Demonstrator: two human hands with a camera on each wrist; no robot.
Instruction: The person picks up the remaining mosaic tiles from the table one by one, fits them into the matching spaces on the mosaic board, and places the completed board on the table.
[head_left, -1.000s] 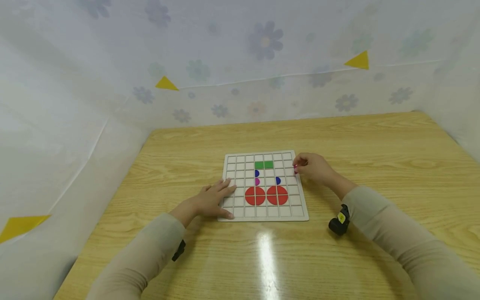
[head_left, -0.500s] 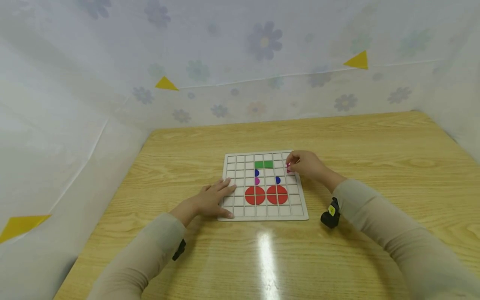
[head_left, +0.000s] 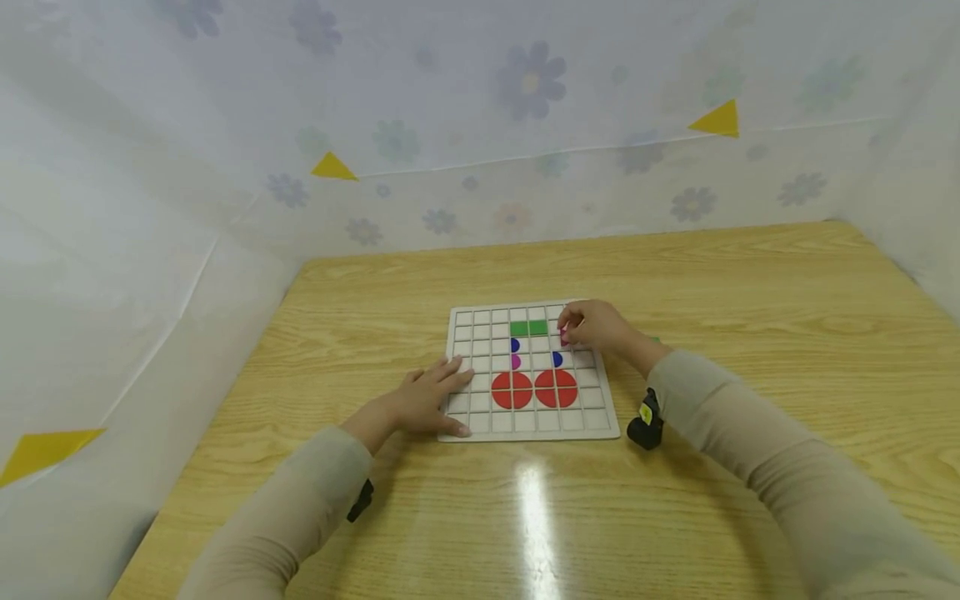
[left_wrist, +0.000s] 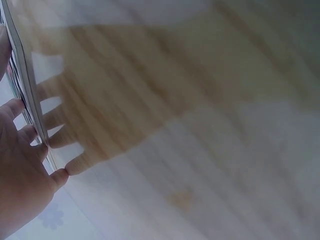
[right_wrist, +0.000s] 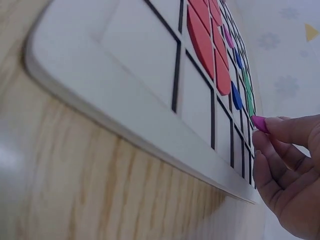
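Observation:
A white grid board (head_left: 525, 423) lies flat on the table. Two green tiles (head_left: 528, 328) sit side by side in its upper part. Below them are a blue half-circle tile (head_left: 515, 345), a magenta half-circle tile (head_left: 516, 362) and a second blue half-circle (head_left: 557, 359). Two red circles (head_left: 512, 390) made of quarter tiles fill the lower rows. My left hand (head_left: 423, 400) rests with spread fingers on the board's left edge. Over the board's upper right, my right hand (head_left: 600, 325) pinches a magenta piece (right_wrist: 259, 123) between thumb and fingertips.
The wooden table (head_left: 390, 500) reaches out on all sides of the board. A small green thing (head_left: 655, 339) peeks out behind my right wrist. White flowered cloth (head_left: 480, 117) hangs behind and at the sides, with yellow triangles (head_left: 716, 121) on it.
My right hand has moved left with the magenta piece, from the board's right edge inward over the upper-right squares. The left hand has stayed in place.

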